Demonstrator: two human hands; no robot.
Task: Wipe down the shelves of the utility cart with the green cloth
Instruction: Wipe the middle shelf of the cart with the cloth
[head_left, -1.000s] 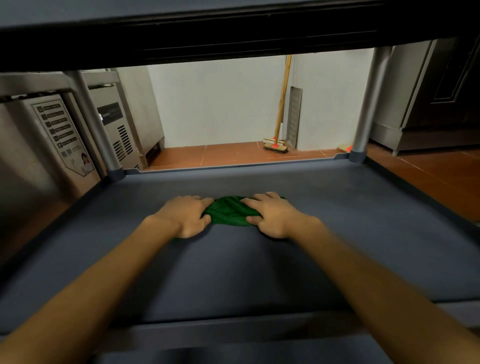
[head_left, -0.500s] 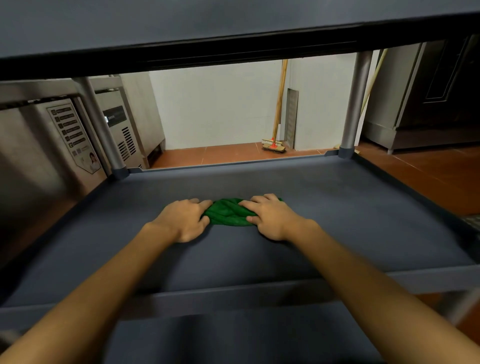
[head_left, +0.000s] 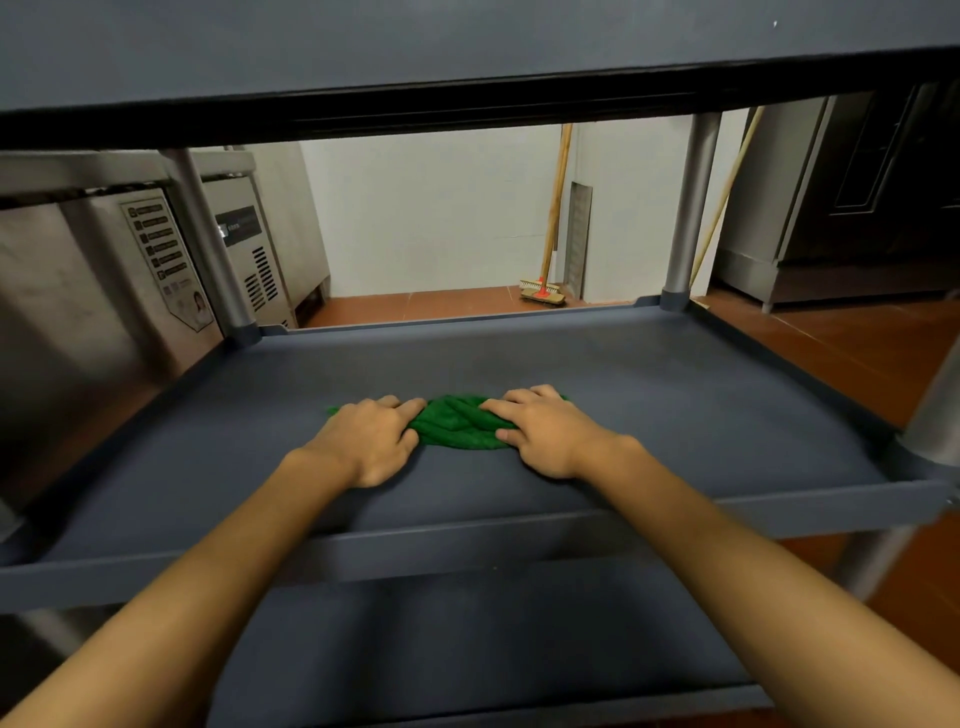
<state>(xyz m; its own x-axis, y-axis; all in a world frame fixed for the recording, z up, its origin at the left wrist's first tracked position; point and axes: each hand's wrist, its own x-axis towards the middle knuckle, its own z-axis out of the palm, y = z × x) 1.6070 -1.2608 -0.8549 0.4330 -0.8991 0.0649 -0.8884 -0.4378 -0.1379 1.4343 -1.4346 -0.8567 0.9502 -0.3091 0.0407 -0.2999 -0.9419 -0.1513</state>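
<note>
The green cloth (head_left: 457, 423) lies bunched on the middle shelf (head_left: 649, 395) of the dark grey utility cart. My left hand (head_left: 366, 441) presses on the cloth's left end, fingers curled over it. My right hand (head_left: 545, 431) presses on its right end. Only the strip of cloth between the hands and a small tip at the far left show. The top shelf (head_left: 467, 47) hangs overhead, and the bottom shelf (head_left: 467, 639) lies below my forearms.
Grey cart posts stand at the far left (head_left: 208, 244) and far right (head_left: 685, 208) corners, another at the near right (head_left: 935, 410). A steel appliance (head_left: 249, 249) stands left. A broom (head_left: 545, 286) leans on the white wall. Red floor tiles (head_left: 857, 364) lie right.
The view has pulled back and risen, so the bottom shelf and the shelf's front rim now show. Both hands stay on the cloth at about the same spot.
</note>
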